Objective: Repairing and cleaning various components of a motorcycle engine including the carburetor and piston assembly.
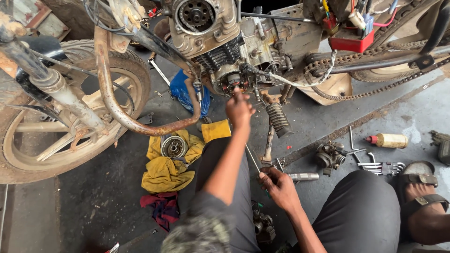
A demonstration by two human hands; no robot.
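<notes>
My left hand [239,108] reaches up to the open side of a motorcycle engine [234,51], fingertips at the small parts around its lower opening [233,84]. Whether the fingers hold anything there is hidden by the back of the hand. My right hand [280,186] rests low between my knees, closed around a thin metal rod-like tool [252,158] that slants up to the left. A short silver socket [303,176] lies on the floor just right of that hand.
A rusty exhaust pipe [117,110] curves past the front wheel [61,140] on the left. A round metal part [174,147] sits on a yellow rag [164,175]. A carburettor [330,155], hex keys [383,167] and a red-capped bottle [390,140] lie right. A drive chain [361,58] hangs above.
</notes>
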